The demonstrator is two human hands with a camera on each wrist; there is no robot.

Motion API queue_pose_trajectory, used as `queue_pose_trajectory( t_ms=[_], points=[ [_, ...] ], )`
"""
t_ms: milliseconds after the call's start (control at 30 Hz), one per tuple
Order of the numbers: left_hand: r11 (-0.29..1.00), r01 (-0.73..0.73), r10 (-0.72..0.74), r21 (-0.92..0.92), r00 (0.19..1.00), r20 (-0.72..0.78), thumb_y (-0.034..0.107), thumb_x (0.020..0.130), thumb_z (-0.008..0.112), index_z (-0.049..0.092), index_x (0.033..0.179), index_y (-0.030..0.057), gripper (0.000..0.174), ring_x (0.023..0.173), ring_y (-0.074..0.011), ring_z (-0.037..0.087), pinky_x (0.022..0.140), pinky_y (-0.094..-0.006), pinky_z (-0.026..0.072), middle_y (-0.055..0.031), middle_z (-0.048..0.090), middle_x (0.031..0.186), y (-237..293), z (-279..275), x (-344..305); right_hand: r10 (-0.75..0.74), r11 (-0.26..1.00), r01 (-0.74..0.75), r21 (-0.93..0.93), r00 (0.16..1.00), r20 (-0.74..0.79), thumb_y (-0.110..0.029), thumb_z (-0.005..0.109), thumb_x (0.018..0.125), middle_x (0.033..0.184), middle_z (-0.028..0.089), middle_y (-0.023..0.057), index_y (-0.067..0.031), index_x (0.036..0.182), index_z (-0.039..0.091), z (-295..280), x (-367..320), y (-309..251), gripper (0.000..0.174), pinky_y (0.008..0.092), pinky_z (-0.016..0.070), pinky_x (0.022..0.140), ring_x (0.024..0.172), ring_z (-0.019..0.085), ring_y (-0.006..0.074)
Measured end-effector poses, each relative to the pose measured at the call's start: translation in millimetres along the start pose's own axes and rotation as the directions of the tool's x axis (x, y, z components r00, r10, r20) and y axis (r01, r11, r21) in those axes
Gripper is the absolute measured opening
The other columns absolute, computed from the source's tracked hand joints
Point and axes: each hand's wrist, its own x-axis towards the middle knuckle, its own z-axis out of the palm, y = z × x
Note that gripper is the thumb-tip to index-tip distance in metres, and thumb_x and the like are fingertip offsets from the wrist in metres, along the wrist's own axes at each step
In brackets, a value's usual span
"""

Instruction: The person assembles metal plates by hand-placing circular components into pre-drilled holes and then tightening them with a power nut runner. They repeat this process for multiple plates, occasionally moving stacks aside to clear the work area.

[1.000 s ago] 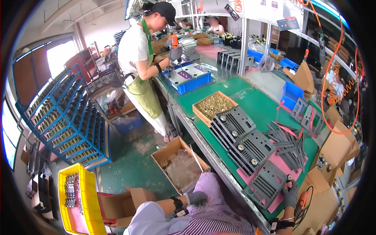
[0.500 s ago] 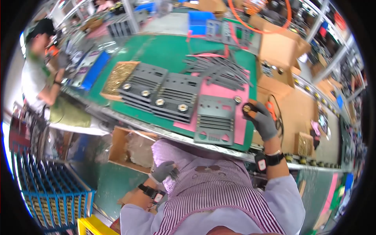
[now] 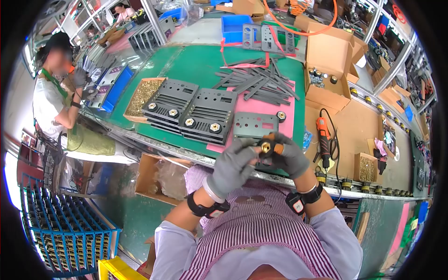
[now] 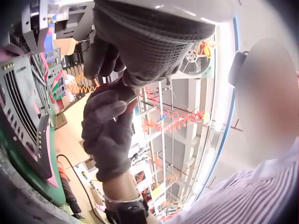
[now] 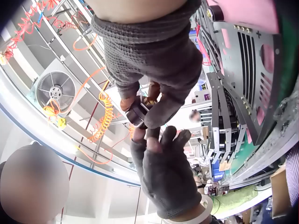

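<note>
In front of the person's chest, the right hand [image 3: 290, 157] pinches a black round part with a brass nut [image 3: 266, 147] on its face. Orange-brown fingertips [image 3: 278, 149] show beyond the glove. From the other side the left hand [image 3: 233, 169] meets the part, thumb and forefinger tips at its edge. The right wrist view shows the black part [image 5: 137, 114] between both hands' fingertips. Both hands wear grey gloves. Just beyond them a grey slotted metal plate [image 3: 254, 122] lies on a pink sheet [image 3: 288, 103], with a similar black part [image 3: 281, 115] at its corner.
Stacked slotted plates [image 3: 209, 114] bearing brass nuts stand left of the hands, beside a box of small brass pieces [image 3: 144, 96]. Dark strips [image 3: 261, 79] lie behind. An orange electric screwdriver [image 3: 323, 137] and open carton [image 3: 326, 70] are at right. Another person [image 3: 56, 93] works at left.
The left hand has risen from the lap to meet the right hand. The right hand has brought the black part leftward, over the plate's near edge. The head view has swung right.
</note>
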Motion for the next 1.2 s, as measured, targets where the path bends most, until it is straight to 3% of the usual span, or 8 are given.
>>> queue_pose_trajectory(
  t_ms=[233,267,367,400,667,767,1033,1200],
  points=[
    [0.952,0.303,-0.306,-0.05,0.948,-0.09,0.011,0.068,0.071,0.051,0.087,0.0033,0.029,0.077,-0.029,0.058,0.065,-0.0333,0.049,-0.0133,0.056,0.097,-8.8,38.0,-31.8,0.046,0.746,-0.286,-0.601,0.923,-0.382,-0.024,0.057,0.083,0.086,0.062,0.0114,0.0004,0.096,0.055,12.1,9.0,23.4,0.027,0.0254,0.0464,0.055,0.064,0.058,0.0157],
    [0.926,0.358,-0.37,-0.117,0.924,-0.101,0.01,0.067,0.07,0.051,0.088,0.003,0.029,0.075,-0.028,0.058,0.065,-0.0328,0.0487,-0.0131,0.056,0.094,-18.1,44.5,-38.4,-0.269,0.284,-0.143,-0.948,0.937,-0.222,-0.026,0.056,0.08,0.079,0.06,0.0126,-0.0008,0.092,0.056,6.4,13.5,31.2,0.028,0.0341,0.0457,0.057,0.064,0.058,0.0237],
    [0.453,0.558,-0.689,-0.695,0.714,0.125,0.009,0.072,0.066,0.051,0.09,0.0032,0.024,0.068,-0.0226,0.056,0.062,-0.0304,0.0473,-0.0102,0.057,0.086,-16.3,41.6,-43.7,-0.565,-0.177,0.091,-0.98,0.806,0.177,-0.026,0.057,0.077,0.075,0.056,0.0138,-0.0046,0.087,0.057,19.4,19.7,46.9,0.024,0.0411,0.0446,0.062,0.067,0.055,0.0309],
    [0.142,0.534,-0.726,-0.833,0.629,0.279,0.008,0.075,0.064,0.051,0.09,0.0034,0.021,0.065,-0.0204,0.055,0.061,-0.0295,0.0467,-0.0088,0.058,0.083,-15.6,36.5,-43.3,-0.569,-0.177,0.137,-0.975,0.794,0.215,-0.026,0.056,0.078,0.076,0.055,0.0127,-0.0068,0.085,0.057,24.9,22.1,49.3,0.02,0.0415,0.0446,0.063,0.068,0.054,0.0313],
    [-0.297,0.367,-0.67,-0.881,0.577,0.466,0.049,0.088,0.047,0.056,0.102,0.0044,0.047,0.055,-0.0105,0.047,0.049,-0.0217,0.0367,-0.0041,0.057,0.073,-25.2,25.9,-72.9,-0.375,-0.004,0.145,-0.989,0.917,0.136,-0.02,0.061,0.071,0.087,0.058,0.012,-0.0067,0.101,0.06,-16.6,25.7,59.1,0.032,0.0348,0.0478,0.066,0.075,0.059,0.0271],
    [-0.165,0.425,-0.571,-0.89,0.695,0.437,0.048,0.088,0.047,0.056,0.102,0.0018,0.049,0.055,-0.0114,0.047,0.05,-0.0224,0.0382,-0.0064,0.057,0.075,-29.3,18.5,-81.2,-0.34,0.191,-0.129,-0.973,0.921,-0.189,-0.021,0.06,0.07,0.082,0.059,0.0126,-0.0062,0.1,0.061,-35.4,19.7,52.8,0.033,0.036,0.048,0.065,0.072,0.059,0.0281],
    [-0.202,0.532,-0.674,-0.822,0.534,0.51,0.039,0.093,0.041,0.053,0.098,0.0023,0.039,0.06,-0.0167,0.053,0.056,-0.0267,0.0451,-0.0082,0.057,0.073,-34.9,39.8,-88.7,-0.281,-0.344,0.271,-0.899,0.884,0.374,-0.022,0.062,0.068,0.083,0.056,0.0102,-0.007,0.088,0.059,20.9,8.7,52.9,0.024,0.0387,0.047,0.06,0.071,0.058,0.0293],
    [-0.34,0.41,-0.576,-0.846,0.62,0.532,0.04,0.093,0.042,0.051,0.102,0.0002,0.042,0.059,-0.0139,0.054,0.053,-0.0246,0.0454,-0.007,0.058,0.076,-41.1,42.6,-100.6,-0.241,-0.231,0.343,-0.911,0.886,0.395,-0.019,0.06,0.071,0.092,0.056,0.015,-0.0034,0.095,0.061,20.9,9.8,55.5,0.028,0.0384,0.0469,0.067,0.078,0.057,0.0326]
  ],
)
